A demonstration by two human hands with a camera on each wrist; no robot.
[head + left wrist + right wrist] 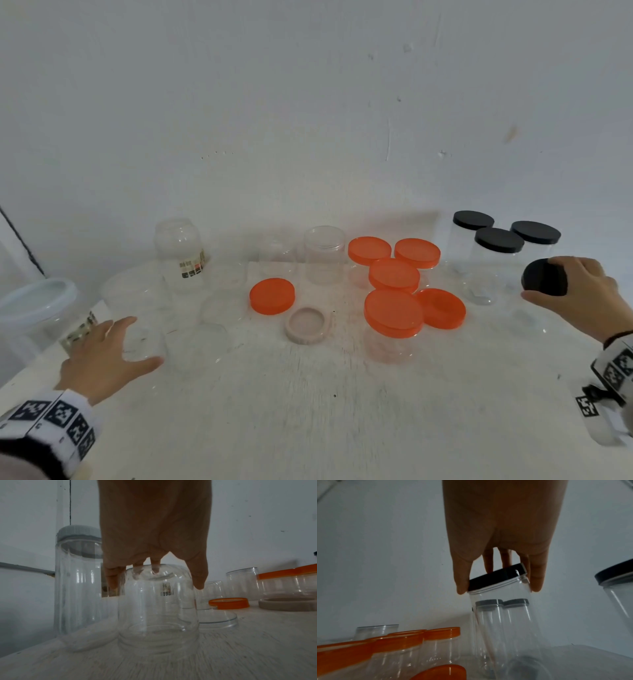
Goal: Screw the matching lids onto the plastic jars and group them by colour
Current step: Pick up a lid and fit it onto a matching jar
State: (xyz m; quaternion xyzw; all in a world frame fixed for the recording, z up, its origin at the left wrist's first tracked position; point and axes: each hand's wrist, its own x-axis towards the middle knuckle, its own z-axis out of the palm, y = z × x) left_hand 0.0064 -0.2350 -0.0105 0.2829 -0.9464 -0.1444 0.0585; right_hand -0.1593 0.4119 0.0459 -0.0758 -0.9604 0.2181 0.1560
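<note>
Jars and lids sit spread over the white table (pixel 308 411) in front of you. Your right hand (pixel 582 294) grasps a black lid (pixel 543 277) by its rim, thumb on one side and fingers on the other; the wrist view shows that lid on a clear jar (pixel 505 635), which is tilted. Just behind it stand three black-lidded jars (pixel 498 240) close together. Your left hand (pixel 102 356) reaches with spread fingers around an upturned clear jar (pixel 157 608), mouth down on the table; fingertips (pixel 199 584) touch its sides near the top, though you cannot tell how firmly it grips. Orange-lidded jars (pixel 394 274) cluster at the centre, with a loose orange lid (pixel 272 296) and a beige lid (pixel 308 325) to their left. A tall white-lidded jar (pixel 77 574) stands at the far left.
</note>
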